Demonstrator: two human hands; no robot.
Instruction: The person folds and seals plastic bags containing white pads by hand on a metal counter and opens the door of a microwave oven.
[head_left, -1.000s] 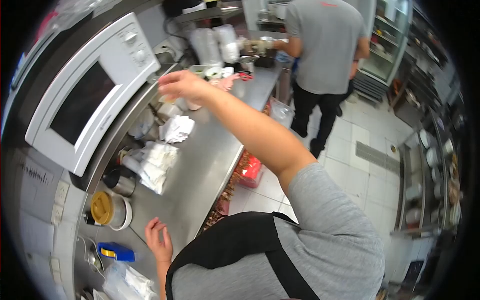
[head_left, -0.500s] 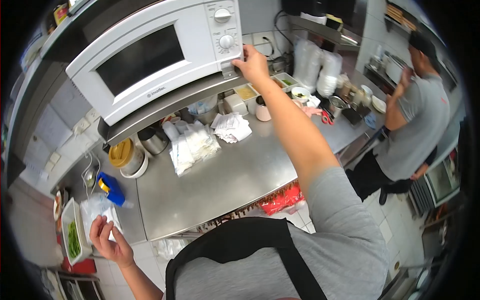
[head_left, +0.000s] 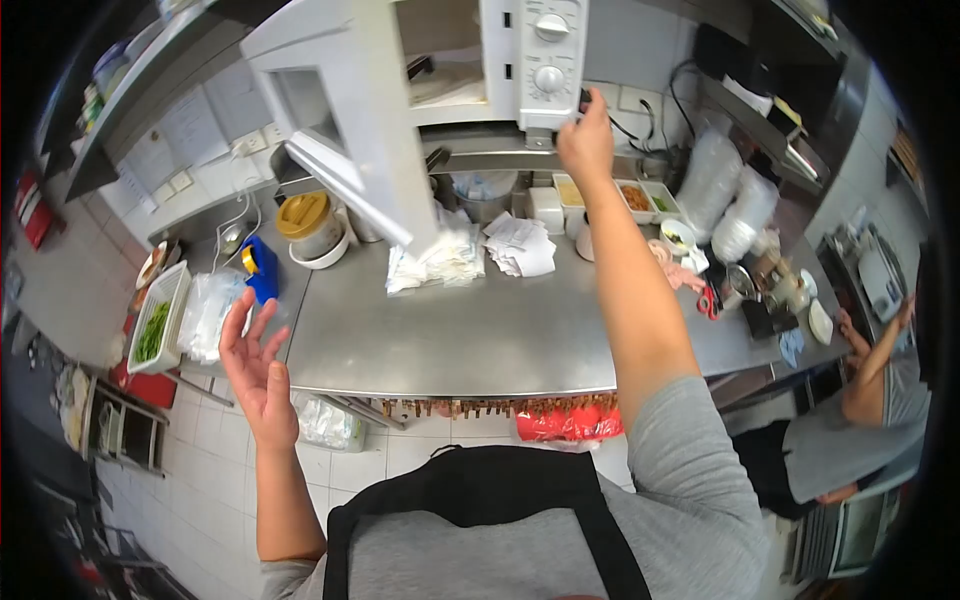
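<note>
A white microwave point(head_left: 535, 110) stands on a raised shelf with its door point(head_left: 372, 110) swung out to the left. Its cavity point(head_left: 450, 85) shows, with a pale turntable inside. My right hand point(head_left: 587, 145) is closed at the microwave's lower right corner, below the two dials; its fingers curl around that edge. My left hand point(head_left: 258, 365) is raised in front of the counter's left end with fingers spread, holding nothing. Near it are a blue tape dispenser point(head_left: 262, 270), clear plastic bags point(head_left: 212, 305) and a white basket of green vegetables point(head_left: 158, 320).
On the steel counter point(head_left: 450, 345) lie stacked white packets point(head_left: 437, 262) and paper slips point(head_left: 520, 247). A yellow-lidded tub point(head_left: 308, 225) stands left, red-handled scissors point(head_left: 707, 302) and stacked plastic containers point(head_left: 745, 215) right. A co-worker point(head_left: 850, 430) stands at far right.
The microwave door has gone from closed to swung out. My right hand stays at its lower right corner. My left hand has risen with fingers spreading, and the view has shifted.
</note>
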